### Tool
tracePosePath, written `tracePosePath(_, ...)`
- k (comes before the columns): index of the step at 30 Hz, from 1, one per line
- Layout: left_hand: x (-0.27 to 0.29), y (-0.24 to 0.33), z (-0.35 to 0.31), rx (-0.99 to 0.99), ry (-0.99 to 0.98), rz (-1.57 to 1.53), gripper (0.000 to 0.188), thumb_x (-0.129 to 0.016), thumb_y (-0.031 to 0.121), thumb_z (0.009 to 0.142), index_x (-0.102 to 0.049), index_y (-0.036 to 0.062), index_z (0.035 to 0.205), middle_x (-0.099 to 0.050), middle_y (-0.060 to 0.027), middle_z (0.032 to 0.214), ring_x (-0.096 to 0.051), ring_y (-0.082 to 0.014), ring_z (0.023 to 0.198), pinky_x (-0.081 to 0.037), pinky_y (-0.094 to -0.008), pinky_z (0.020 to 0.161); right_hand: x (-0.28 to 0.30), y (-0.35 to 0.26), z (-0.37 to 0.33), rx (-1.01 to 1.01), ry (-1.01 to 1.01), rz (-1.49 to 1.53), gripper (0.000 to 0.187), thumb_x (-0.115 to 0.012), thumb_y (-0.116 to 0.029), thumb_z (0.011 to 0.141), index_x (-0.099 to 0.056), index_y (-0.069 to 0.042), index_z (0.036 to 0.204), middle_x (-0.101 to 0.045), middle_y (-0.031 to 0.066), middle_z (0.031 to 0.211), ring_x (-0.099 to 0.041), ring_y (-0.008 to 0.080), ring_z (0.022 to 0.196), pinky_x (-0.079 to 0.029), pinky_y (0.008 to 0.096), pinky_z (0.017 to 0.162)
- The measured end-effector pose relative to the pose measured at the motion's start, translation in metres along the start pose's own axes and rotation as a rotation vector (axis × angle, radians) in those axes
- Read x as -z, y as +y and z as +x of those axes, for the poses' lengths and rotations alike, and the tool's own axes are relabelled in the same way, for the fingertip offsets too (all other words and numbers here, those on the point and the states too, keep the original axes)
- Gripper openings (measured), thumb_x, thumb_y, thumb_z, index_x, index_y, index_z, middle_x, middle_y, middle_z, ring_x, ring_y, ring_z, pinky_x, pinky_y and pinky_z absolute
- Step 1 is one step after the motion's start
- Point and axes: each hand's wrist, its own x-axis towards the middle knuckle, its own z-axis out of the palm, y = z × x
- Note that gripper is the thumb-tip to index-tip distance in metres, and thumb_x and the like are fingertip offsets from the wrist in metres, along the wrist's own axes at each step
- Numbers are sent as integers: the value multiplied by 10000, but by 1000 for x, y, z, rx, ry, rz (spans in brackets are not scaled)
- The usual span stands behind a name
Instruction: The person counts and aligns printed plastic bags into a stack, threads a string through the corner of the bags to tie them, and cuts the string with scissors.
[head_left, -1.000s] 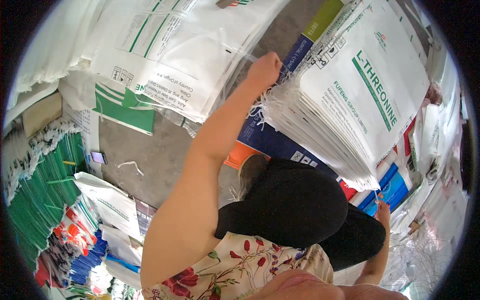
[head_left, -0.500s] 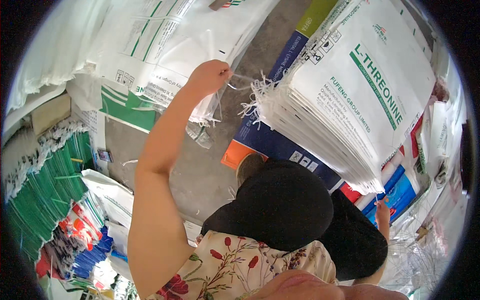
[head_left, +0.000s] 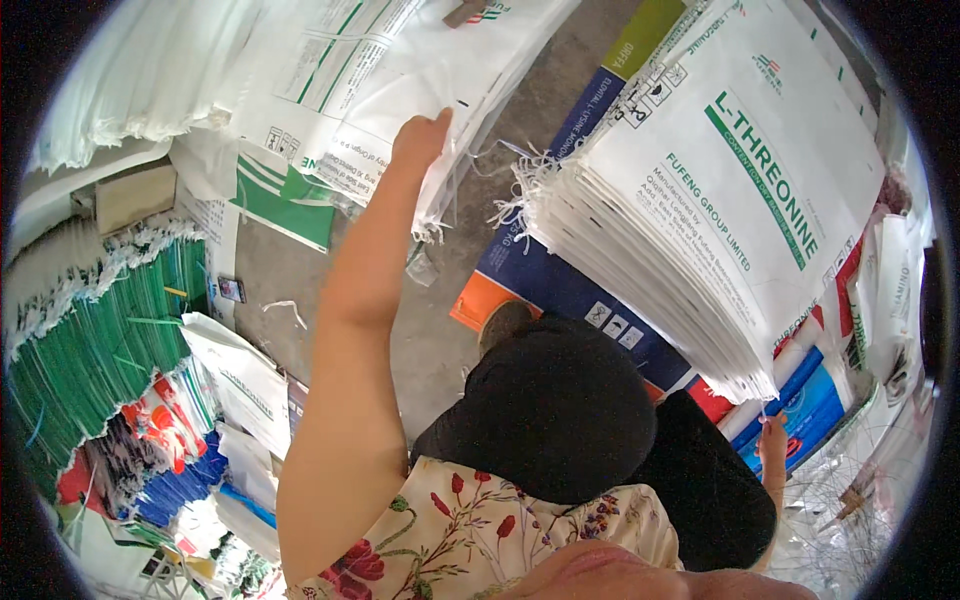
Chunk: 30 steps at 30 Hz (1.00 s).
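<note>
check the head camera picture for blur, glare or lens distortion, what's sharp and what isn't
Head view: print on the white bag stack at right is fairly sharp; head view: white material at upper left looks bright, with faint detail; head view: the right hand, near the rim, is small and less distinct; head view: dark fisheye corners surround the scene, and edges bend toward the rim.

White printed sack stack [head_left: 700,200] lay flat, aslant at right, many layers deep, green printing uppermost; side edges stepped, loose white threads [head_left: 527,185] at left corner. Thin white strand [head_left: 764,409] ran from nearest corner. Second sack stack [head_left: 385,95], also white, lay flat at left, apart.
</note>
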Motion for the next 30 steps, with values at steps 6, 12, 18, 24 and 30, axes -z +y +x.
tracePosePath(6, -29, 7, 18, -304, 374, 579, 592, -559, 532, 881, -652, -39, 1005, -686, -227, 989, -662, -359, 977, -519, -437, 844, -6, -4, -8, 30, 4, 5, 193, -471, -210, 1001, -626, -122, 1074, -518, 48, 568, -533, 129, 449, -460, 305, 344)
tracePosePath(12, 6, 1, 30, -372, 383, 272, 428, -586, 397, 880, -696, 15, 1039, -707, -158, 968, -677, -272, 767, -524, -364, 697, -10, 6, 2, 65, 3, 103, 199, -467, -223, 1009, -625, -110, 1053, -522, 46, 571, -516, 121, 428, -451, 296, 340)
tracePosePath(18, 42, 23, -12, -286, -31, -667, 271, -586, 257, 932, -690, 22, 1019, -708, -68, 948, -544, -95, 626, -408, -203, 520, -15, 19, 10, 45, 17, 80, 210, -462, -227, 1010, -620, -92, 1035, -512, 44, 558, -492, 121, 409, -427, 286, 331)
tracePosePath(24, 57, 43, -11, -411, -3, -909, 206, -571, 168, 951, -644, -14, 1015, -587, -32, 750, -471, -80, 575, -379, -204, 486, -3, 43, 38, 232, 72, -100, 213, -458, -204, 985, -618, -64, 986, -628, 156, 813, -560, 312, 520, -479, 438, 509)
tracePosePath(30, 96, 105, -50, -581, 108, -830, 198, -544, 141, 980, -625, -33, 1030, -548, -12, 751, -459, -76, 627, -372, -183, 518, -11, -41, 54, 416, 340, -339, 261, -483, -196, 925, -629, -22, 1055, -659, 249, 950, -622, 439, 919, -490, 515, 821)
